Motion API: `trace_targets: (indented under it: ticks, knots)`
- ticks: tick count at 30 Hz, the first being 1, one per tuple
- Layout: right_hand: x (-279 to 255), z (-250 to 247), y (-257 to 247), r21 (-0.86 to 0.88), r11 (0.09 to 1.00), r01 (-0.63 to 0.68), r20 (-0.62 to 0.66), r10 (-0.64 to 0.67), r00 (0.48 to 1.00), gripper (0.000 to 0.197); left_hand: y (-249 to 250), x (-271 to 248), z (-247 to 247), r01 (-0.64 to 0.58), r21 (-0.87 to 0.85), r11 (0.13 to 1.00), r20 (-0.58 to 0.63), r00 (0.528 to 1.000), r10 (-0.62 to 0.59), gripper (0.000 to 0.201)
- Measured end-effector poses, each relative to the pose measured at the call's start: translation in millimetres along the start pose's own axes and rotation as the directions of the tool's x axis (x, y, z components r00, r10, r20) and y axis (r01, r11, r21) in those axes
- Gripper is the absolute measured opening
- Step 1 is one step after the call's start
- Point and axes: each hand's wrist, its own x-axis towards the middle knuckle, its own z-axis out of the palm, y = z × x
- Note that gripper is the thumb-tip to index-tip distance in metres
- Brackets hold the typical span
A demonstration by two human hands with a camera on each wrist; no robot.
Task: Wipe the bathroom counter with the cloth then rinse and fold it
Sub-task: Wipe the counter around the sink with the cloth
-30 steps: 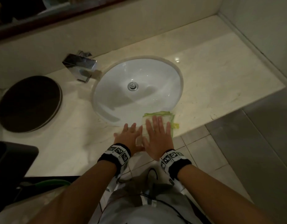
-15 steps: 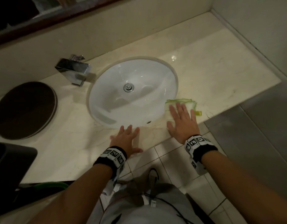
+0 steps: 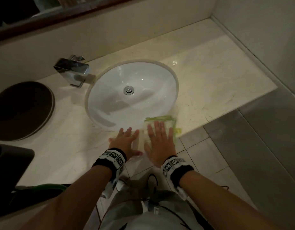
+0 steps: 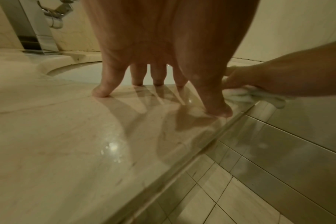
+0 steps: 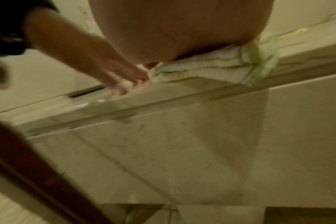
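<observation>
A white cloth with green edging lies folded on the cream marble counter, at its front edge just right of the sink. My right hand presses flat on the cloth, fingers straight and spread. The right wrist view shows the folded cloth squeezed under my palm at the counter's lip. Beside it, my left hand rests flat on bare counter with fingers spread, thumb close to the cloth. Its fingertips touch the marble near the basin rim, in the left wrist view.
The white oval sink with a metal drain lies behind my hands. A chrome faucet stands at its back left. A dark round tray sits far left. A wall closes the right end; tiled floor lies below.
My right hand has slid the cloth back leftward along the front edge, from right of the sink to beside my left hand. The left hand has stayed planted.
</observation>
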Motion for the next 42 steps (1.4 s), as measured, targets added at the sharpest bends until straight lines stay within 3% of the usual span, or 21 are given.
trace_targets:
  ticks: [5,11,19,26,30,36,42]
  knots:
    - [-8.0,6.9,-14.5,0.029,1.0,0.003,-0.037,-0.002,0.999,0.073,-2.5,1.0,2.6,-0.004,0.003,1.0,-0.013,1.0,0.004,0.092]
    - [-1.7,-1.2,16.6,-0.018,0.999,0.039,0.062,-0.038,0.997,0.073,-1.3,1.1,0.7,-0.006,0.013,1.0,0.012,1.0,0.005,0.097]
    - [21.8,-29.7,97.7,-0.01,0.978,-0.209,0.051,0.209,0.977,0.07,-2.2,-1.7,-0.9,-0.023,0.0,1.0,0.034,0.999,0.023,0.099]
    - [22.7,-31.6,80.9,0.001,0.958,-0.288,0.081,0.287,0.955,0.075,-1.4,1.0,-2.5,-0.032,0.003,0.999,0.056,0.998,0.032,0.1]
    - [14.1,-25.2,52.0,-0.04,0.971,-0.234,0.129,0.237,0.963,0.077,-2.5,3.3,-2.1,-0.038,0.011,0.999,0.063,0.997,0.037,0.1]
    - [-7.0,-5.1,-22.1,-0.015,1.0,-0.025,0.146,0.027,0.989,0.071,0.7,4.7,-3.6,-0.037,0.013,0.999,0.08,0.996,0.036,0.095]
    - [-5.8,-0.4,0.4,-0.014,0.999,0.033,0.103,-0.031,0.994,0.069,-2.7,3.9,-2.8,-0.052,0.034,0.998,0.103,0.993,0.048,0.093]
